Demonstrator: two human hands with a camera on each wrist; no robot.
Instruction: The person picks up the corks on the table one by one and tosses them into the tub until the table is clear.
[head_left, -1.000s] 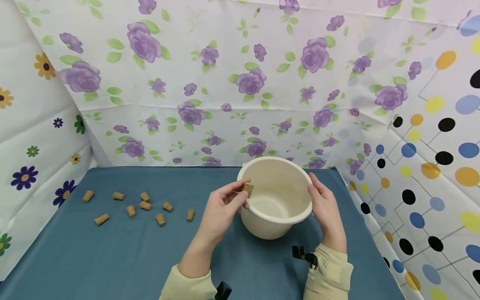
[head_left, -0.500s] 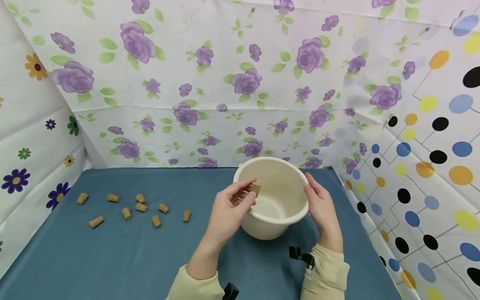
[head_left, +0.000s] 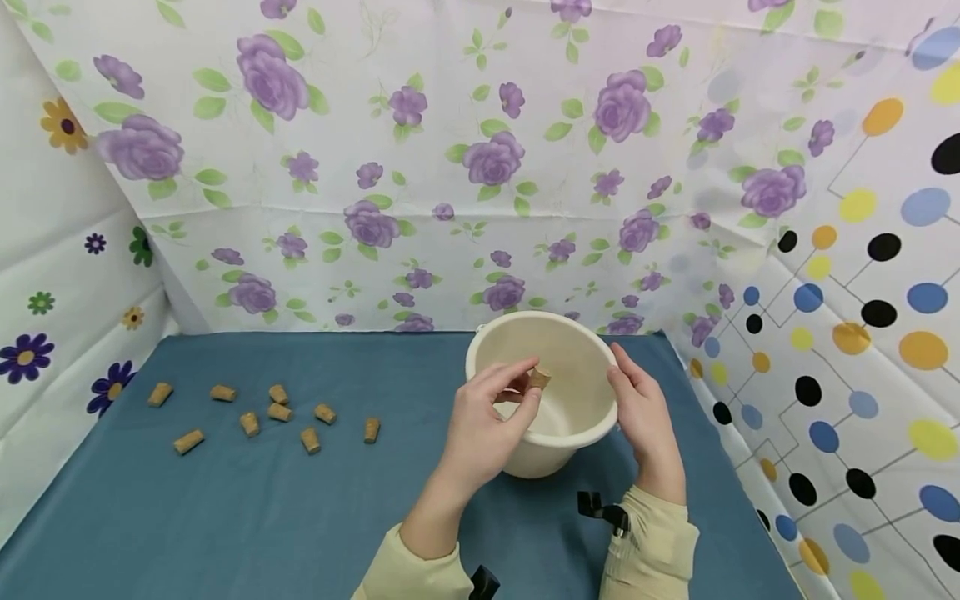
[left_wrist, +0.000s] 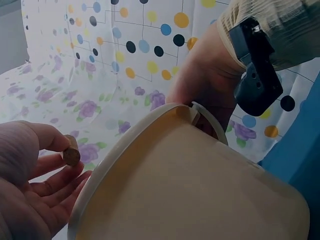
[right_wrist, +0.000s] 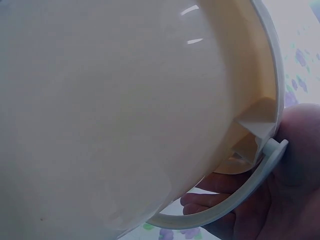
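A cream plastic bucket (head_left: 570,433) tilts toward me right of centre, its inside showing. My left hand (head_left: 487,421) pinches a cork (head_left: 539,378) between thumb and fingertips, over the bucket's mouth in the head view. The left wrist view shows the same cork (left_wrist: 71,150) at the fingertips, by the bucket rim (left_wrist: 107,157). My right hand (head_left: 643,412) grips the bucket's right rim, thumb on the near side. In the right wrist view its fingers (right_wrist: 212,200) curl beneath the rim, next to the white handle (right_wrist: 220,207).
Several corks, among them one cork (head_left: 372,430) nearest the bucket, lie scattered over the left of the blue tablecloth (head_left: 262,517). A flowered sheet (head_left: 435,167) hangs behind, and a dotted sheet (head_left: 862,350) stands along the right.
My left hand has moved right with the cork, from the bucket's left rim to over its opening. The right hand keeps its hold on the rim.
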